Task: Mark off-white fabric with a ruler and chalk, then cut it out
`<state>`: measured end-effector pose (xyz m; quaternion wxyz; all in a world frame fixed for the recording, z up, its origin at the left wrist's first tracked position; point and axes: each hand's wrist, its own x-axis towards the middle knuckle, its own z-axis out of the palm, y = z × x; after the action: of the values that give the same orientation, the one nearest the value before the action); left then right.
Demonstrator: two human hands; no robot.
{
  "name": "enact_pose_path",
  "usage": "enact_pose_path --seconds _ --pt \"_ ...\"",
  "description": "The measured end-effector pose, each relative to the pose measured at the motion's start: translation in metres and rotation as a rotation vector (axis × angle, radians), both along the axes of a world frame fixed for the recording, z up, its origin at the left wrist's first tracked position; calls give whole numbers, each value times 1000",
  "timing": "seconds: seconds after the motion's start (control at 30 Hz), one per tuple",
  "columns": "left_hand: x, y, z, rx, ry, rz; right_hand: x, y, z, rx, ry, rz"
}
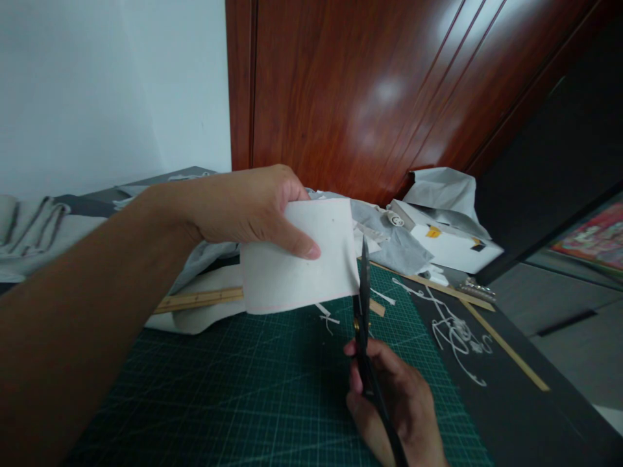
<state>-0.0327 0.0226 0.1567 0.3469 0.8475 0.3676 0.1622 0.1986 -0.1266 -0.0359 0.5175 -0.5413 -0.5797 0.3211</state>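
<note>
Overhead, no legible brand or writing appears: the dark green gridded cutting mat (253,389) bears only pale ruled lines, and the white box (452,250) behind it carries yellow and black marks too small to read. Left hand (243,207), forearm extended from the lower left across the frame, is closed on a rectangular piece of white fabric (296,275), thumb pressed on its front face and fingers behind its upper edge, holding it raised above the mat. Right hand (399,402), at lower centre, is wrapped around the handles of black scissors (364,311), blades pointing upward and nearly together at the fabric's right edge. A wooden ruler (199,299) lies partly behind the fabric upon grey cloth (204,259); thin white trimmings (457,334) lie scattered on the black tabletop (525,415) to the right, before a reddish-brown wooden door (365,84).
</note>
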Motion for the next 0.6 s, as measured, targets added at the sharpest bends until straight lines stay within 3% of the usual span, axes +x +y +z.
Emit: enact_pose_path --seconds 0.6 --pt "-2 1 -2 -12 13 2 4 1 -9 93 -148 -43"
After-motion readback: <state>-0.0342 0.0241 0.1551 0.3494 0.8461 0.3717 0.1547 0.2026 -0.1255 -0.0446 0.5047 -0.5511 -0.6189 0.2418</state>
